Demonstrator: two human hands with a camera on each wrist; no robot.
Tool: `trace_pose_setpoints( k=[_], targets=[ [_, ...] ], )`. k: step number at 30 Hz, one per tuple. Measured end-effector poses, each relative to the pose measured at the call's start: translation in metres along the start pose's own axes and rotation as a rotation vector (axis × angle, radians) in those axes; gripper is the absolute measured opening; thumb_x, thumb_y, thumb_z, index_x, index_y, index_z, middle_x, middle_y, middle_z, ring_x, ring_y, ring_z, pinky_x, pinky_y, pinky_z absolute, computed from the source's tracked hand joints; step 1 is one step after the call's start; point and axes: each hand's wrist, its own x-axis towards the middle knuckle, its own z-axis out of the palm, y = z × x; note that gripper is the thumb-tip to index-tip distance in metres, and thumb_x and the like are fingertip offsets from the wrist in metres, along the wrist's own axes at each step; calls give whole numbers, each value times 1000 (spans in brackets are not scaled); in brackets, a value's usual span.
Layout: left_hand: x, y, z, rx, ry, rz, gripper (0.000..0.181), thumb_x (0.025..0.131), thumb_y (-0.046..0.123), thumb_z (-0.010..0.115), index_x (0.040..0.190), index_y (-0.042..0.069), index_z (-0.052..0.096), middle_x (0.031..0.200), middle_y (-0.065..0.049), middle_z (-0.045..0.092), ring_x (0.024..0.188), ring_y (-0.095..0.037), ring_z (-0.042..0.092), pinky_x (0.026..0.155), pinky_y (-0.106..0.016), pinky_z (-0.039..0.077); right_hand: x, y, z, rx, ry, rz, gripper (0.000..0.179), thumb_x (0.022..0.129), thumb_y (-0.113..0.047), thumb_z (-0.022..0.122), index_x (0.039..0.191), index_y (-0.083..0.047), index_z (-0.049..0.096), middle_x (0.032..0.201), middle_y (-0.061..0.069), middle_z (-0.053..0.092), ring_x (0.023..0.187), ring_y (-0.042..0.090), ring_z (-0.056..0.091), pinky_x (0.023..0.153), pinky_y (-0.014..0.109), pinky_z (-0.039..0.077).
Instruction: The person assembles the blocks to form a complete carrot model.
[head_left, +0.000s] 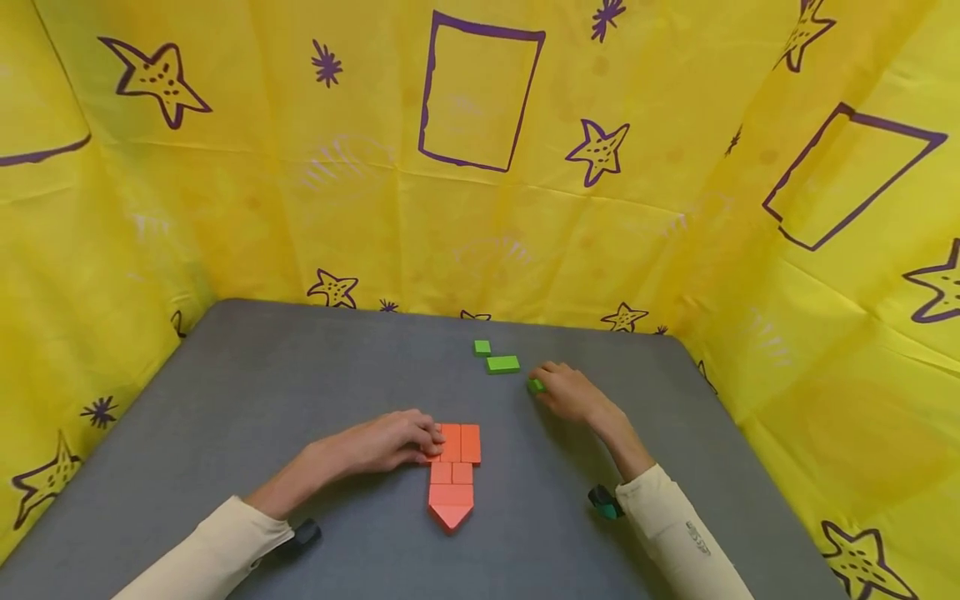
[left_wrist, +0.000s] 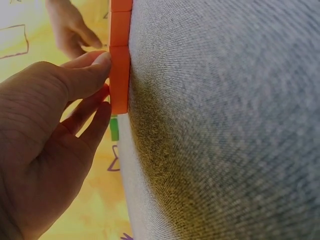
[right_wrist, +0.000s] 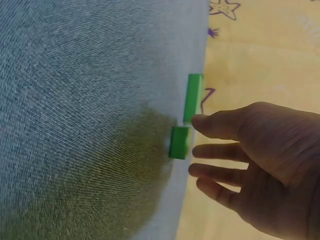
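Observation:
A flat figure of orange blocks (head_left: 450, 472) lies on the grey table, ending in a triangle that points toward me. My left hand (head_left: 393, 440) is at the left end of its top row. In the left wrist view, thumb and fingertips touch the upper face of an orange block (left_wrist: 119, 80). Farther right, my right hand (head_left: 568, 392) is over a small green block (head_left: 536, 386). In the right wrist view the thumb and fingers are spread just above that block; whether they touch it I cannot tell.
A longer green block (head_left: 503, 364) and a small green block (head_left: 482, 348) lie beyond the orange figure, left of the right hand. Yellow cloth (head_left: 375, 225) with purple drawings encloses the table's back and sides. Dark bands are at both wrists.

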Motion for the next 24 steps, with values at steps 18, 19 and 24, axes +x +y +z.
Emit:
trace_pose_setpoints(
  k=[18,19,24],
  targets=[
    [1,-1,4,-6,-1,1,15,96,11,75,108,16,81,119,1,75,113,-18,67,100,-38,58,50,3,19,50,80,-20,32,98,-14,73,127,-2,70,128,18,69,116,38,65,98,60,54],
    [0,-1,4,-6,-2,-3,15,96,11,75,108,16,81,120,1,75,114,-18,67,100,-38,58,52,3,19,47,102,-20,29,96,-12,74,123,-3,72,123,17,70,111,37,66,95,57,55],
    [0,-1,3,4,-10,-14,15,96,12,75,110,16,81,122,1,75,116,-19,67,101,-40,58,55,-2,22,77,192,-39,24,89,-2,76,113,1,75,111,17,75,101,32,71,89,48,60]
  ],
)
